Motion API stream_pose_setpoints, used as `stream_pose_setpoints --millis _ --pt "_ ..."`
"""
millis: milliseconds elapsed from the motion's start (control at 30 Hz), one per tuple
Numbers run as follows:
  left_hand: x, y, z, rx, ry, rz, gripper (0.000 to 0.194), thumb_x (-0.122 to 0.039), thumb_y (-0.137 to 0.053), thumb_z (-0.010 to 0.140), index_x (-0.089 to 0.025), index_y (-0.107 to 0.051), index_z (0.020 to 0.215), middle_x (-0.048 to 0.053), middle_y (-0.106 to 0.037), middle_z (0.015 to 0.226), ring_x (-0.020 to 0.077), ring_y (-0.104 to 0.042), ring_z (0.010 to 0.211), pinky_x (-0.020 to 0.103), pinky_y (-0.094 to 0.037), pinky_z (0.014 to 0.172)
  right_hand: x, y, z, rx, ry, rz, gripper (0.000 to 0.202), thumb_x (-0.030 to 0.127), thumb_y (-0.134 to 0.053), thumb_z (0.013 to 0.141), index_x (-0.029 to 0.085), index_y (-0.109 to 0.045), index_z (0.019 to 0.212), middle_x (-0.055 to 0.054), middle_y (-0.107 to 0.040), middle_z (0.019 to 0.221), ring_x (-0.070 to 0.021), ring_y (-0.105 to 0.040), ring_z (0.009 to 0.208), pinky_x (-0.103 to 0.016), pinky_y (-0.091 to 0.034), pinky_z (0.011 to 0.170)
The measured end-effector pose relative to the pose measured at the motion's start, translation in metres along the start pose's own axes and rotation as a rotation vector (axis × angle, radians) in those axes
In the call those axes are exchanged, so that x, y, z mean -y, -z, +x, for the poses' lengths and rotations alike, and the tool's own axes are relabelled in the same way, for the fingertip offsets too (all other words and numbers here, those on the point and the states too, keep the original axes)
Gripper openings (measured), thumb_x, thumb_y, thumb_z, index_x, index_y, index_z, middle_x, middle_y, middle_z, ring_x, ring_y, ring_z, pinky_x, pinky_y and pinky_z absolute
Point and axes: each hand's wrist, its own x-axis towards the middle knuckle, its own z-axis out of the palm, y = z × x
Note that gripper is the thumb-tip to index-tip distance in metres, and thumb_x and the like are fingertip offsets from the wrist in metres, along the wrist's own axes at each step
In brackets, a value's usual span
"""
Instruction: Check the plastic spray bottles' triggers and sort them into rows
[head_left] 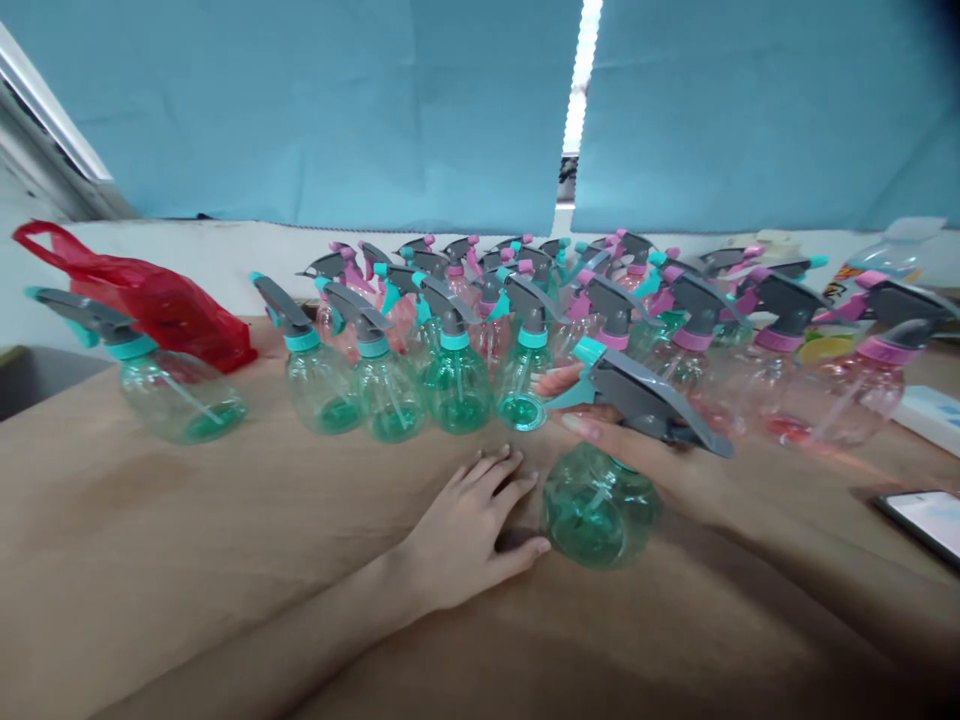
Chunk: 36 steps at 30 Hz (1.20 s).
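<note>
A green spray bottle (600, 510) with a grey and turquoise trigger head is in front of me, right of centre. My right hand (600, 425) is closed around its neck, just under the trigger. Flat on the wooden table lies my left hand (469, 525), fingers spread and holding nothing, its thumb close to the bottle's left side. Behind the hands stands a row of green spray bottles (457, 390) with turquoise collars. Pink spray bottles (855, 400) with grey heads line the right side.
More spray bottles crowd the back by the wall. A red plastic bag (157, 305) lies at the far left, behind a lone green spray bottle (176, 395). At the right edge are a phone (926, 520), a white box (930, 415) and a large clear bottle (892, 255).
</note>
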Motion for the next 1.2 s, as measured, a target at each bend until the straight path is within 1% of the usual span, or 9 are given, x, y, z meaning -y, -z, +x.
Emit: stream_pose_setpoints --millis 67,167,367,467,600,700,800,1033,1200 --pt "0.0003 0.0002 0.0001 0.000 -0.002 -0.001 0.056 -0.050 -0.056 0.089 -0.014 -0.050 0.132 0.014 -0.040 0.146 0.0290 -0.032 0.136 0.045 -0.027 0.109 -0.0002 0.0006 0.0001 0.002 0.016 0.023 0.028 0.028 -0.062 0.083 0.028 -0.064 0.110 -0.002 -0.069 0.110 -0.0214 -0.066 0.097 -0.035 -0.055 0.081" --pt "0.0007 0.0000 0.0001 0.007 -0.007 -0.002 0.057 -0.050 -0.055 0.090 -0.013 -0.050 0.132 0.015 -0.039 0.146 0.0292 -0.032 0.136 0.045 -0.027 0.109 -0.0013 0.0012 0.0006 0.019 0.026 0.052 0.024 0.027 -0.063 0.083 0.028 -0.065 0.107 -0.002 -0.069 0.110 -0.0209 -0.063 0.105 -0.034 -0.053 0.087" --pt "0.0013 -0.0006 -0.0002 0.002 -0.014 -0.003 0.058 -0.050 -0.055 0.089 -0.014 -0.048 0.134 0.014 -0.039 0.147 0.0282 -0.032 0.136 0.045 -0.028 0.109 -0.0019 0.0000 0.0004 -0.001 -0.043 0.069 0.031 0.032 -0.065 0.081 0.031 -0.063 0.113 0.000 -0.071 0.102 -0.0185 -0.067 0.094 -0.034 -0.053 0.088" --pt "0.0008 0.0000 -0.0001 0.009 -0.005 -0.006 0.059 -0.049 -0.056 0.089 -0.012 -0.048 0.134 0.014 -0.039 0.146 0.0288 -0.032 0.136 0.046 -0.027 0.110 -0.0002 0.0004 0.0000 -0.001 -0.022 0.059 0.028 0.033 -0.066 0.080 0.033 -0.064 0.108 0.001 -0.071 0.095 -0.0190 -0.066 0.094 -0.033 -0.053 0.085" --pt "-0.0001 0.0010 -0.0001 0.009 -0.010 -0.009 0.059 -0.048 -0.056 0.089 -0.011 -0.048 0.134 0.015 -0.041 0.145 0.0289 -0.031 0.136 0.045 -0.027 0.110 0.0014 0.0027 -0.0004 -0.020 -0.055 -0.026 0.018 0.043 -0.065 0.078 0.032 -0.066 0.093 0.000 -0.068 0.078 -0.0202 -0.065 0.073 -0.036 -0.054 0.072" --pt "0.0001 0.0007 -0.0004 0.006 -0.004 -0.003 0.058 -0.048 -0.056 0.089 -0.013 -0.048 0.134 0.014 -0.041 0.145 0.0290 -0.031 0.136 0.045 -0.027 0.110 0.0018 0.0045 -0.0014 -0.017 -0.143 -0.113 0.025 0.054 -0.063 0.076 0.031 -0.065 0.086 0.000 -0.060 0.065 -0.0220 -0.061 0.067 -0.036 -0.050 0.063" --pt "0.0008 -0.0001 -0.0010 0.014 0.010 0.003 0.059 -0.049 -0.056 0.089 -0.014 -0.047 0.135 0.014 -0.039 0.146 0.0295 -0.031 0.137 0.046 -0.027 0.110 0.0026 0.0056 -0.0034 -0.017 -0.202 -0.139 0.031 0.060 -0.061 0.075 0.030 -0.062 0.084 0.000 -0.057 0.065 -0.0206 -0.059 0.065 -0.035 -0.047 0.060" --pt "0.0001 0.0006 -0.0012 0.020 0.001 0.011 0.059 -0.049 -0.055 0.090 -0.014 -0.046 0.137 0.014 -0.040 0.146 0.0292 -0.030 0.137 0.047 -0.026 0.110 0.0050 0.0065 -0.0063 -0.012 -0.177 -0.116 0.024 0.051 -0.062 0.079 0.027 -0.061 0.081 0.002 -0.060 0.071 -0.0150 -0.057 0.064 -0.030 -0.048 0.062" --pt "-0.0004 0.0017 -0.0009 0.014 -0.003 -0.007 0.059 -0.048 -0.055 0.089 -0.014 -0.046 0.137 0.015 -0.041 0.145 0.0301 -0.030 0.137 0.048 -0.027 0.109 0.0022 0.0028 -0.0034 0.019 -0.095 -0.050 0.023 0.044 -0.064 0.080 0.031 -0.066 0.098 0.001 -0.064 0.068 -0.0192 -0.064 0.068 -0.035 -0.055 0.068"
